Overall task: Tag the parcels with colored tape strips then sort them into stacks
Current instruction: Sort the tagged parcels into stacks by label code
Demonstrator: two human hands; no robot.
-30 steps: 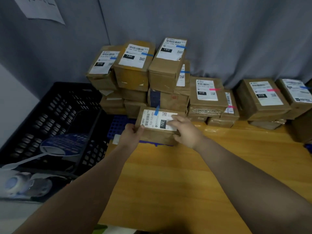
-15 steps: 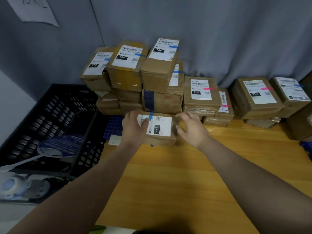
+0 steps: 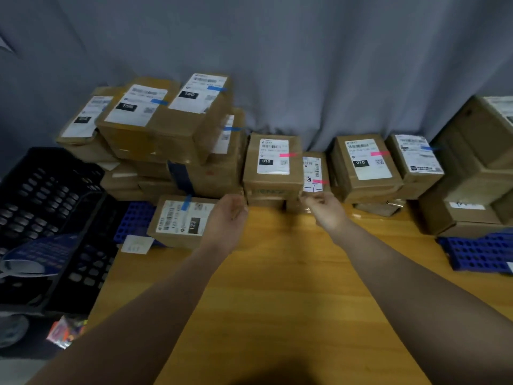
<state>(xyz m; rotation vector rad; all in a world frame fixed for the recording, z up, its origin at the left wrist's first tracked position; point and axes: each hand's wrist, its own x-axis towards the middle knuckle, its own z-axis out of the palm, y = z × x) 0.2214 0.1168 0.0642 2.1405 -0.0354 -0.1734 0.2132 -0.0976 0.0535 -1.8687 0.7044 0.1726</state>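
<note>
122 parcel (image 3: 183, 220) on table (image 3: 277, 287) before tall stack (image 3: 166, 129), crate (image 3: 41, 190) to its left, lower parcels (image 3: 273, 165) along curtain (image 3: 305, 65) on the right.

Wooden table (image 3: 277, 301) with stacked parcels (image 3: 172, 140), blue racks (image 3: 480, 254).

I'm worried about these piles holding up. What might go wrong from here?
1. The top boxes of the blue-tagged stack sit tilted; a nudge may topple them.
2. The 122 parcel seems to rest partly on a blue rack, so it may rock or slide.
3. A blue-tagged parcel sits beside a pink-tagged parcel; the colours could get mixed.
</note>
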